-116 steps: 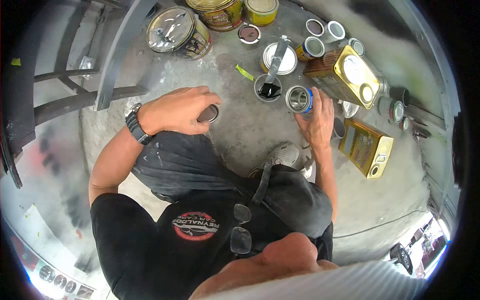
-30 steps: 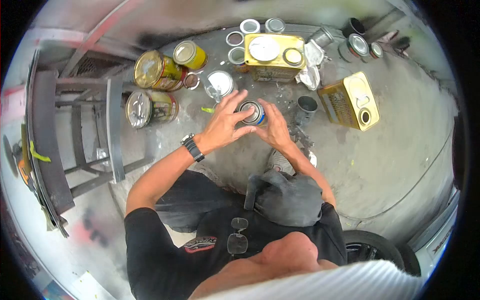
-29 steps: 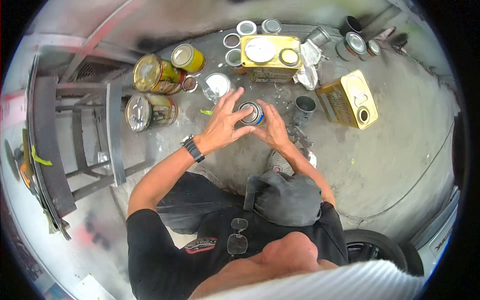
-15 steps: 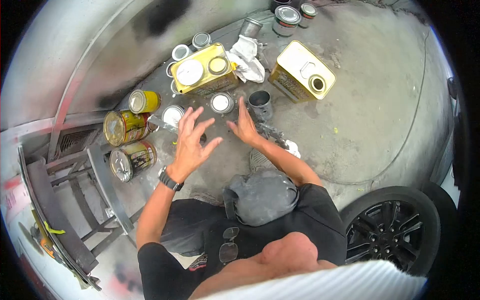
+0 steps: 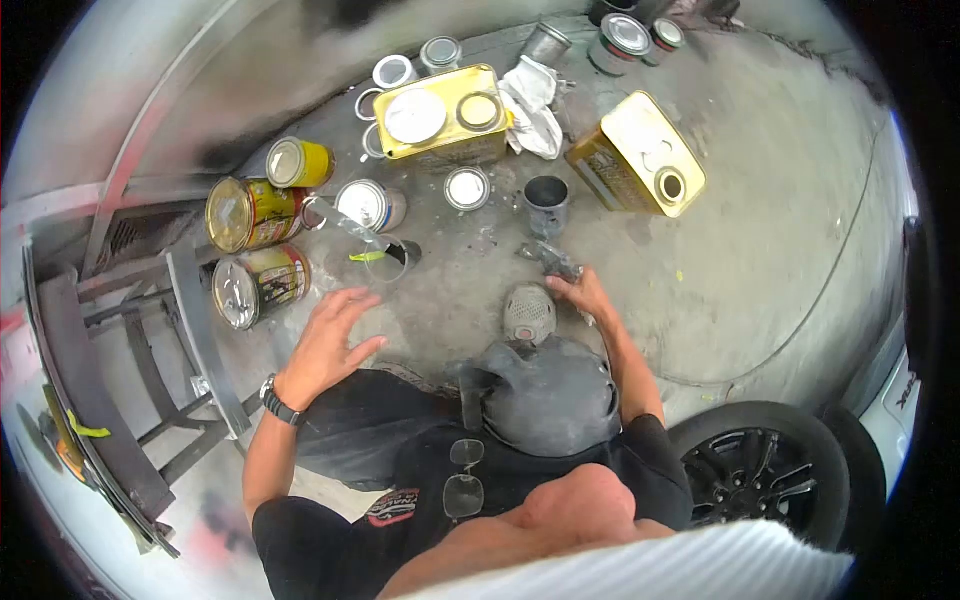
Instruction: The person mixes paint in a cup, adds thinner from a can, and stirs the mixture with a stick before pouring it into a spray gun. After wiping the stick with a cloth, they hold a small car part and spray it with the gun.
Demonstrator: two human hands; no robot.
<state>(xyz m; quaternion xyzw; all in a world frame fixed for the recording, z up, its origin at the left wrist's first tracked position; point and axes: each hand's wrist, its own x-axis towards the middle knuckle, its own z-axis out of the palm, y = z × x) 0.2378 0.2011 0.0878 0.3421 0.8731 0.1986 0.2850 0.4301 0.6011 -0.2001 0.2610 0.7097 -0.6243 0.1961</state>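
My left hand [image 5: 325, 345] hovers with spread fingers over the concrete floor, above my left knee, and holds nothing. Lower on the floor, my right hand [image 5: 583, 295] rests with its fingers stretched toward a dark crumpled object [image 5: 548, 258] beside my shoe [image 5: 528, 312]. A small closed can with a pale lid [image 5: 467, 188] stands apart from both hands. An empty grey can [image 5: 546, 203] stands to its right. A small pot with a stirring stick [image 5: 385, 258] sits ahead of my left hand.
Two gold rectangular tins [image 5: 440, 112] [image 5: 640, 155], several round yellow paint cans [image 5: 242, 213], a white-lidded can [image 5: 368, 203] and a white rag [image 5: 530, 92] ring the work spot. A metal frame [image 5: 200, 330] stands at left. A car wheel [image 5: 770, 480] is at lower right.
Both hands have let go of the small can and pulled back. The left hand moved down and left; the right hand dropped to the floor by the dark object.
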